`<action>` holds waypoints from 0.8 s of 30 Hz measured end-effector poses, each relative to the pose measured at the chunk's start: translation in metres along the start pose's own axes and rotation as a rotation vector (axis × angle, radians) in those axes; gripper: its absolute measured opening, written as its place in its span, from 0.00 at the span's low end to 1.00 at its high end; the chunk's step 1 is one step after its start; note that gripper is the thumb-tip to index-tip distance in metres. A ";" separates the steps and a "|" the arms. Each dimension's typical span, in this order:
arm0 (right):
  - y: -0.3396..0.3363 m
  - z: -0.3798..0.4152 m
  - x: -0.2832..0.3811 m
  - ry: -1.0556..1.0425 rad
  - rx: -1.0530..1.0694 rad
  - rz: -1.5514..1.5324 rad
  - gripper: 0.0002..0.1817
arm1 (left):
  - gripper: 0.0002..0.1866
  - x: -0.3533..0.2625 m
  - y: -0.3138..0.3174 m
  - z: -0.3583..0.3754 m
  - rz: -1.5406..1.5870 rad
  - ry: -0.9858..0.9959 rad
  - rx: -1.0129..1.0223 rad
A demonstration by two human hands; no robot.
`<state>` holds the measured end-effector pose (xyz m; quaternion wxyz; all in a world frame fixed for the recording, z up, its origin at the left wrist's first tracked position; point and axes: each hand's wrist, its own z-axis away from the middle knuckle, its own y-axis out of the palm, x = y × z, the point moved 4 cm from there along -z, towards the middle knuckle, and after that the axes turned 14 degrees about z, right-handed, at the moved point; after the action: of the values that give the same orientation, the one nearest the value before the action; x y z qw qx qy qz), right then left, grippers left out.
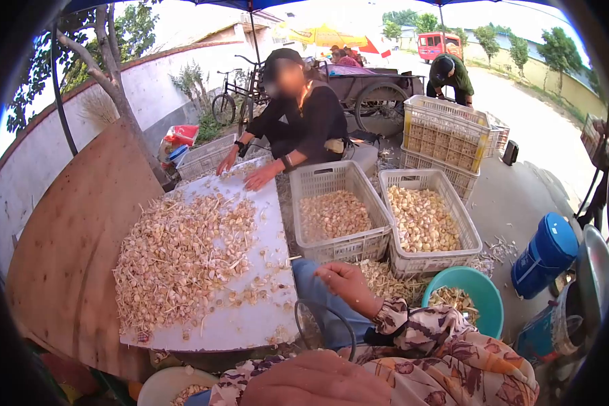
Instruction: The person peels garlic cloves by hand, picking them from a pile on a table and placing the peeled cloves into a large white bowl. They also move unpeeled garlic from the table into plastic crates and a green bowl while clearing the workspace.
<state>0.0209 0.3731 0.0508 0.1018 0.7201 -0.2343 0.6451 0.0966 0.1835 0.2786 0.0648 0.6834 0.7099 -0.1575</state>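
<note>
In the head view, the garlic cloves [183, 260] lay in a broad heap on the pale bench [277, 223], massed over its left and near parts; looser cloves and bits of skin were scattered to the right of the heap. The right hand [350, 287] was raised beside the near right edge of the bench, above the wearer's blue-clad leg [318, 291]; its fingers were curled, the tips drawn together, though whether a small clove sat between them was perhaps too fine to make out. The left hand [318, 380] was low at the bottom of the view, its back uppermost; its fingertips were hidden, so its state could not be told; a white tub [152, 389] with cloves in it stood to its left, and a dark hoop [325, 325] rose just beyond it.

Across the bench, a co-worker [304, 115] in dark clothes reached both hands over the far end; to the right, the left crate [342, 250] and the right crate [440, 259] stood side by side, each holding cloves; loose husks [392, 281] lay on the ground below them; a teal basin [492, 308] with husks in it was near the right hand's patterned sleeve [426, 325]; a blue lidded bucket [541, 257] stood farther right.
</note>
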 end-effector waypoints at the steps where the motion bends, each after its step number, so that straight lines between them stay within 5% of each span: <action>1: -0.002 0.001 0.006 -0.004 -0.004 -0.003 0.11 | 0.15 0.002 0.002 0.003 0.032 0.005 -0.060; 8: -0.025 0.006 0.074 -0.160 -0.080 -0.280 0.10 | 0.13 0.015 0.013 -0.007 0.123 0.190 -0.032; 14: -0.020 0.011 0.135 -0.425 -0.045 -0.445 0.11 | 0.16 0.008 -0.020 0.024 0.078 -0.081 -0.440; 15: -0.011 0.010 0.135 -0.398 0.018 -0.364 0.11 | 0.14 0.028 -0.051 0.039 0.445 -0.175 -0.447; 16: 0.003 0.010 0.130 -0.371 0.089 -0.298 0.11 | 0.15 0.037 -0.056 0.059 0.002 -0.105 -0.870; 18: 0.026 0.006 0.108 -0.258 0.203 -0.259 0.11 | 0.16 0.052 -0.090 0.106 -0.116 -0.213 -1.120; 24: 0.087 0.010 0.085 -0.263 0.383 -0.197 0.10 | 0.15 0.048 -0.098 0.188 -0.325 -0.432 -1.355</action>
<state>-0.0057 0.2754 0.1187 -0.0054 0.8233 -0.0474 0.5656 -0.0266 0.1686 0.1006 0.5883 0.3329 0.7153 0.1775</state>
